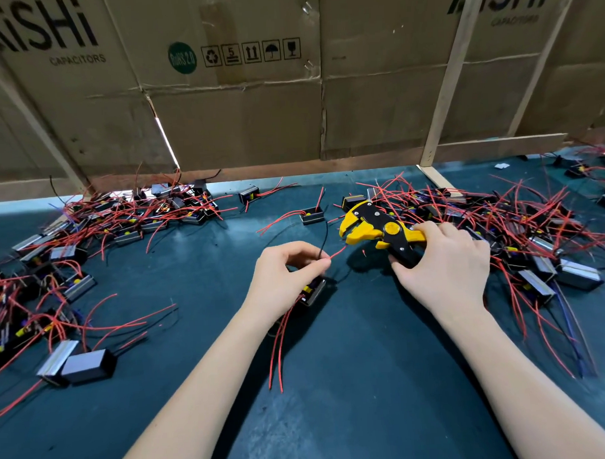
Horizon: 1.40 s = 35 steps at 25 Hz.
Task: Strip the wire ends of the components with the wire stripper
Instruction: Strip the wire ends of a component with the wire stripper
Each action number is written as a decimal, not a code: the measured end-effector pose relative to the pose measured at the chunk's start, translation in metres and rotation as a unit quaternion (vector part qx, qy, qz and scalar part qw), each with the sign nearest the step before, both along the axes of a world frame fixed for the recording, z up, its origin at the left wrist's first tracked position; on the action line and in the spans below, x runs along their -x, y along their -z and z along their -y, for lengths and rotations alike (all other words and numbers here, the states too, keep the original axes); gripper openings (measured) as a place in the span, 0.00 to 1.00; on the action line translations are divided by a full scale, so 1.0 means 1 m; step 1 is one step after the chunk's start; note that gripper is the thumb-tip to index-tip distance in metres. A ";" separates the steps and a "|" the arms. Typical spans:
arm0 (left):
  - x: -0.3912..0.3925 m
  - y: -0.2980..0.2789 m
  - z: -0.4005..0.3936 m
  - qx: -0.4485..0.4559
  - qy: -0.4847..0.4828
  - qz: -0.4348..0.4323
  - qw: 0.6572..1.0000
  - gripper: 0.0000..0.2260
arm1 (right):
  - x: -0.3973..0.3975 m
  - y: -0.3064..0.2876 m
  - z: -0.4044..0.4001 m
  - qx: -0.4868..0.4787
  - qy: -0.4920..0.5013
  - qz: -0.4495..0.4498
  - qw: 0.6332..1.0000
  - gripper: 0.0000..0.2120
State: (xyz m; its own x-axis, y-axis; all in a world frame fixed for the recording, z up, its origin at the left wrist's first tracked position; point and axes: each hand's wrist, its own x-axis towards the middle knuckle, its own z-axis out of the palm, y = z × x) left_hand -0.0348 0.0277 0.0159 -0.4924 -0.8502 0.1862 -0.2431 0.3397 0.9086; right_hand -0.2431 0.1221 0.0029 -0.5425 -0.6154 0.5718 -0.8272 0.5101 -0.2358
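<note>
My right hand (pixel 443 269) grips the handles of a yellow and black wire stripper (pixel 376 228), whose jaws point left and stand apart. My left hand (pixel 285 278) pinches a red wire (pixel 338 252) between thumb and forefinger, and the wire's free end points toward the stripper's jaws, a short gap away. Under the same hand lies a small black component (pixel 313 290), with more red wires (pixel 281 343) trailing toward me and a black wire (pixel 324 242) rising behind the fingers.
Piles of black components with red wires lie at the left (pixel 66 272) and at the right (pixel 517 235) on the dark green mat (pixel 334 400). A few single components (pixel 312 216) sit beyond my hands. Cardboard panels (pixel 256 110) wall the back.
</note>
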 end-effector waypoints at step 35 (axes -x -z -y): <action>-0.007 -0.004 0.008 -0.002 0.001 -0.084 0.996 0.11 | -0.003 -0.011 -0.002 0.049 -0.027 0.024 0.998 0.21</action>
